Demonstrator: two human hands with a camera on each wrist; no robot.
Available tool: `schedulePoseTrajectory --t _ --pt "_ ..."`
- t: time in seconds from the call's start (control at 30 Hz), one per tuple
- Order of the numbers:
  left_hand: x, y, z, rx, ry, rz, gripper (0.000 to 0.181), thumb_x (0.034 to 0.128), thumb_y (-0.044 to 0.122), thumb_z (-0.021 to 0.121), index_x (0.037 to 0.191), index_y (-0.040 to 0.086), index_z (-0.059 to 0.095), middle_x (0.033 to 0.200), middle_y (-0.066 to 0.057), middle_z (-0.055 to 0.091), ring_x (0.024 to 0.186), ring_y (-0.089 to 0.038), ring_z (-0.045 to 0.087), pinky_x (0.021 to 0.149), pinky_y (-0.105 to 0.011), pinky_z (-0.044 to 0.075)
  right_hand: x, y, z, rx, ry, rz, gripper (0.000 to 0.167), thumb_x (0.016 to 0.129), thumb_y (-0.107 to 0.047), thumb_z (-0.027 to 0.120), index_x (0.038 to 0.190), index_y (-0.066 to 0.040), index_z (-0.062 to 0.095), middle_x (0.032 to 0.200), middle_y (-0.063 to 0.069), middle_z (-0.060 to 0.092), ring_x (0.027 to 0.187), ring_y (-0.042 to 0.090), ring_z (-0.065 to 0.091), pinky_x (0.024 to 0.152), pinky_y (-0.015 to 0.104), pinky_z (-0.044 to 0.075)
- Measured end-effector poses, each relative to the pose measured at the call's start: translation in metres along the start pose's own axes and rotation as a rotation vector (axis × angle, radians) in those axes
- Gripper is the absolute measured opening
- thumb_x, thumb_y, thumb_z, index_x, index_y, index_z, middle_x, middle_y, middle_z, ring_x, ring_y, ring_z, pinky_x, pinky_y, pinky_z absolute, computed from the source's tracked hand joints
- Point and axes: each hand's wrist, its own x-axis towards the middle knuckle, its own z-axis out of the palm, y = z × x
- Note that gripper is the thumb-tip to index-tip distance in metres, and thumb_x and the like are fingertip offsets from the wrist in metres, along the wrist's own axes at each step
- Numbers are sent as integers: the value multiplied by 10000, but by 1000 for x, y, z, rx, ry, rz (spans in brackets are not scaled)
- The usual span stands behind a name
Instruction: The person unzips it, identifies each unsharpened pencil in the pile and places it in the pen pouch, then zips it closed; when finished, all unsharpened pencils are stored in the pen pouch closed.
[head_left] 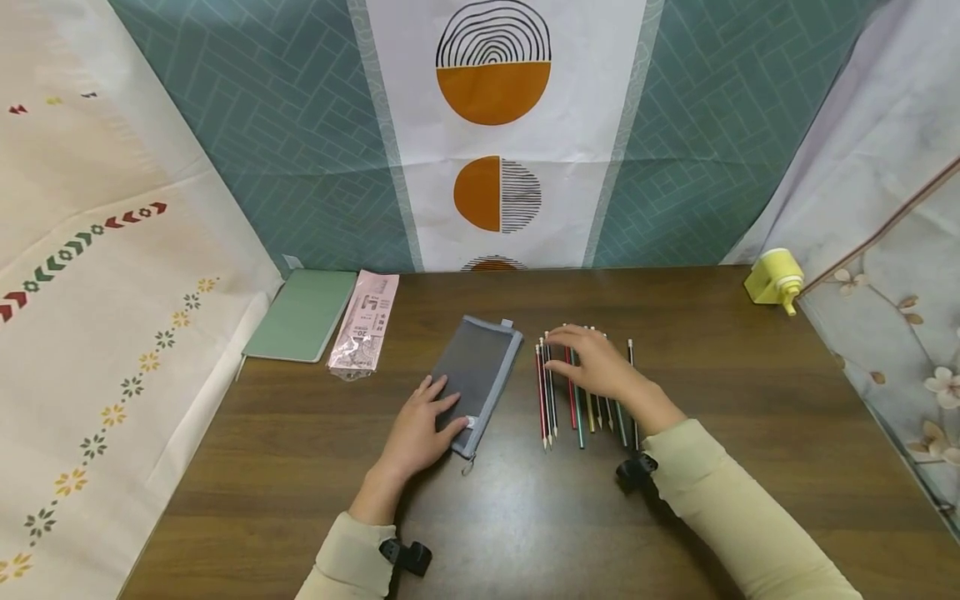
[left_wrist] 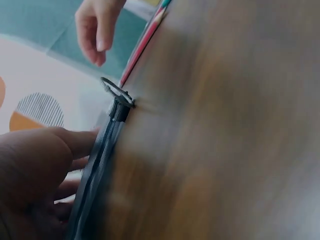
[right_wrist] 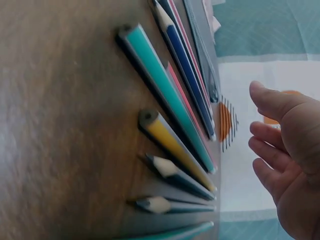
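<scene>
A grey zip pouch (head_left: 476, 358) with a pale blue-grey border lies flat on the wooden table, tilted slightly. My left hand (head_left: 416, 429) rests on its lower left part, fingers spread. In the left wrist view the zip pull (left_wrist: 118, 95) sticks out at the pouch's end. To the right of the pouch, several pencils lie loosely side by side, among them a red pencil (head_left: 541, 400), a teal pencil (right_wrist: 167, 95) and a yellow pencil (right_wrist: 177, 150). Above them hovers my right hand (head_left: 596, 367), holding nothing, its fingers loosely bent and apart from the pencils. It hides some of their upper ends.
At the back left lie a green notebook (head_left: 303, 315) and a pink printed packet (head_left: 366, 321) in clear plastic. A yellow bottle (head_left: 772, 277) with a nozzle stands or lies at the back right corner. Patterned cloth hangs behind the table and along both sides.
</scene>
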Motion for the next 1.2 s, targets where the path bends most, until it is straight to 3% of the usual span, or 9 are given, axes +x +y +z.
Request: schedulePoseTrajectory --t 0.27,0.43,0.53,0.67,0.8,0.97,1.2 --pt "0 30 9 98 29 -65 568 898 357 760 1274 -57 659 1442 -296 504 1399 -470 397 1107 -565 359 -10 11 -7 31 37 26 409 929 -188 749 1264 30 662 1326 224 616 1254 393 565 1039 563 433" --pt "5 44 17 135 137 -66 538 873 390 780 1172 -51 708 1342 -250 594 1295 -448 511 1037 -589 414 -14 14 -10 34 63 34 413 930 -199 748 1260 35 664 1305 214 630 1215 385 590 1021 575 437" --pt "9 51 22 151 172 -54 595 823 474 808 1134 -27 730 1260 -205 637 1187 -410 580 958 -575 464 -15 16 -11 30 78 34 415 929 -202 749 1253 44 665 1286 208 639 1202 383 597 1018 571 439" --pt "11 55 27 193 160 -78 669 731 564 846 1115 25 747 1179 -171 651 1084 -378 612 906 -540 489 -18 18 -12 22 98 35 411 924 -199 755 1237 53 670 1266 213 648 1190 392 602 1014 568 442" --pt "12 56 29 179 179 -89 536 696 450 892 1036 58 758 1097 -145 659 1027 -362 626 857 -519 505 -20 21 -13 19 112 34 406 911 -195 767 1212 64 677 1247 220 653 1180 401 605 1011 565 446" --pt "14 55 29 114 244 -55 303 682 279 847 879 69 753 964 -109 692 833 -357 681 729 -478 551 -25 24 -14 17 120 53 408 912 -193 765 1220 59 677 1274 235 638 1200 414 589 1018 574 437" --pt "14 53 27 49 373 -30 110 696 190 778 758 100 782 782 -56 726 694 -319 704 601 -472 556 -31 29 -15 33 154 69 387 908 -184 772 1209 46 690 1244 225 656 1169 415 609 999 577 451"
